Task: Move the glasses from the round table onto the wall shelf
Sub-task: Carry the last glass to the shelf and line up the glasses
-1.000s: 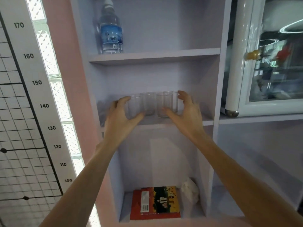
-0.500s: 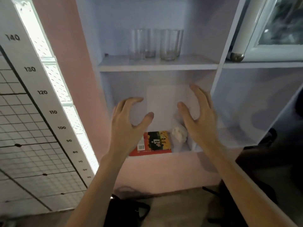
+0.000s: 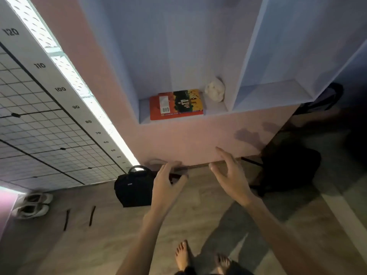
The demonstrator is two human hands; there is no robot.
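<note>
Left hand (image 3: 165, 187) and right hand (image 3: 231, 177) both empty, fingers spread and curled, each grip apart, nothing held. Hands side by side, not touching, held out over the floor (image 3: 103, 245). Glasses not in view; round table not in view either. Wall shelf (image 3: 248, 62) stood above and beyond both grips; only its lower compartments showed. In the compartment above the left grip: red book (image 3: 175, 105) lying flat, crumpled white object (image 3: 215, 91) just beside it to the right. Compartment above the right grip held nothing visible. Black bag (image 3: 133, 188) on floor just left of left grip, partly behind it. White shoes (image 3: 31, 205) well left. Bare feet (image 3: 182, 255) below the grips.
</note>
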